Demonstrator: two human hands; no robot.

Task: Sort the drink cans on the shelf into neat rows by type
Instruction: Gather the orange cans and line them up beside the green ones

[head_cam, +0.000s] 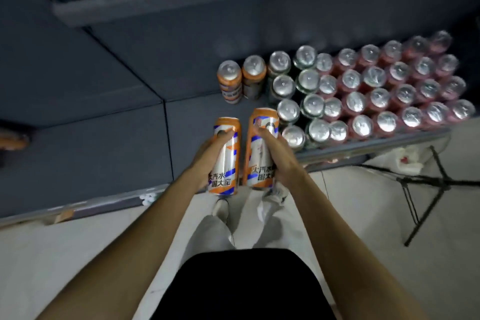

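My left hand grips an orange-and-white drink can, and my right hand grips a second can of the same kind. Both cans are held side by side above the front edge of the dark shelf. Two more orange cans stand at the back of the shelf. To their right stand dark green cans in two rows running front to back. Beyond those, several rows of red cans fill the right end.
A black folding stand stands on the pale floor at the right, beside white crumpled material. Another dark shelf edge overhangs above. Something orange sits at the far left edge. My legs and shoes are below.
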